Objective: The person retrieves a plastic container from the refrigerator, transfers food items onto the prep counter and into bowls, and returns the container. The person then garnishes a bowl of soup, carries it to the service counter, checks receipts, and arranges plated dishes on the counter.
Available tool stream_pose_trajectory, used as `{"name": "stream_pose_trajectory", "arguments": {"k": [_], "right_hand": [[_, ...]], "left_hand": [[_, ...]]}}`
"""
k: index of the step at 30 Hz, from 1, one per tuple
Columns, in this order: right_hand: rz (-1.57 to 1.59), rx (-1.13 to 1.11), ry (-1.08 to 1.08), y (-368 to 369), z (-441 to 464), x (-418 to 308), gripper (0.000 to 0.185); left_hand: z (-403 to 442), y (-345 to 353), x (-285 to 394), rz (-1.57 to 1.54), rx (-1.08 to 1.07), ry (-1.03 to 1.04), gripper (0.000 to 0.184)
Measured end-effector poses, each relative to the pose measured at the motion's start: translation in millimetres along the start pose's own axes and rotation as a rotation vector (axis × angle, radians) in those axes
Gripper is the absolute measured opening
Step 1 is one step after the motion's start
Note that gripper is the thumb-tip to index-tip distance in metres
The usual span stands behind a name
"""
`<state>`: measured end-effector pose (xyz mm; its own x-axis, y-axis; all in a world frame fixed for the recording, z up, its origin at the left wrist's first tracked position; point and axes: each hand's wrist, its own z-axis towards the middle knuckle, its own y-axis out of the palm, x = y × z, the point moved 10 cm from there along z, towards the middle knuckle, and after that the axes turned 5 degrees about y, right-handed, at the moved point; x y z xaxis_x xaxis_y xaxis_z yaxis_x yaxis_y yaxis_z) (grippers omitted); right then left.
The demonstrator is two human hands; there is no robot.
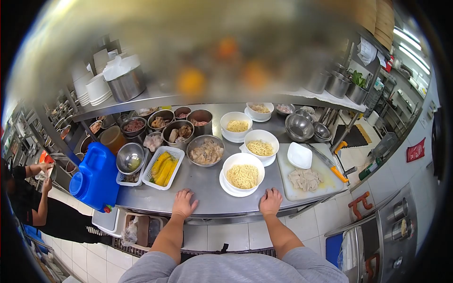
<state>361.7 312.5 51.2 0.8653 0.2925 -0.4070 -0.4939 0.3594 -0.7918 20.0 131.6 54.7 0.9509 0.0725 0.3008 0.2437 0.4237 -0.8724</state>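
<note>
My left hand (184, 203) rests on the front edge of the steel counter (207, 188), fingers spread and holding nothing. Further right, my right hand (270, 202) lies on the same edge, also empty, its fingers loosely apart. Between and beyond the hands stands a white bowl of noodles (242, 171) on a saucer. Behind it are more noodle bowls, among them one bowl (261, 143) and another bowl (236, 126). Nearest my left hand is a white basket (163, 185) of yellow pickled radish (163, 168). A cutting board (295, 192) with pale sliced food (304, 179) lies beside my right hand.
A knife (332, 166) with an orange handle and a square white dish (299, 155) lie on the board. Steel bowls (206, 151) of meat fill the back left. A blue jug (96, 177) stands at the left end. A co-worker (35, 198) stands far left. A shelf (226, 96) crosses above.
</note>
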Motion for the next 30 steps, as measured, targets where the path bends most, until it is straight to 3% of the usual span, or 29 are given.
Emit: {"name": "stream_pose_trajectory", "arguments": {"k": [30], "right_hand": [[0.022, -0.048, 0.020, 5.0, 2.4, 3.0, 0.026]], "left_hand": [[3.7, 2.7, 0.1, -0.028, -0.006, 0.010, 0.037]]}}
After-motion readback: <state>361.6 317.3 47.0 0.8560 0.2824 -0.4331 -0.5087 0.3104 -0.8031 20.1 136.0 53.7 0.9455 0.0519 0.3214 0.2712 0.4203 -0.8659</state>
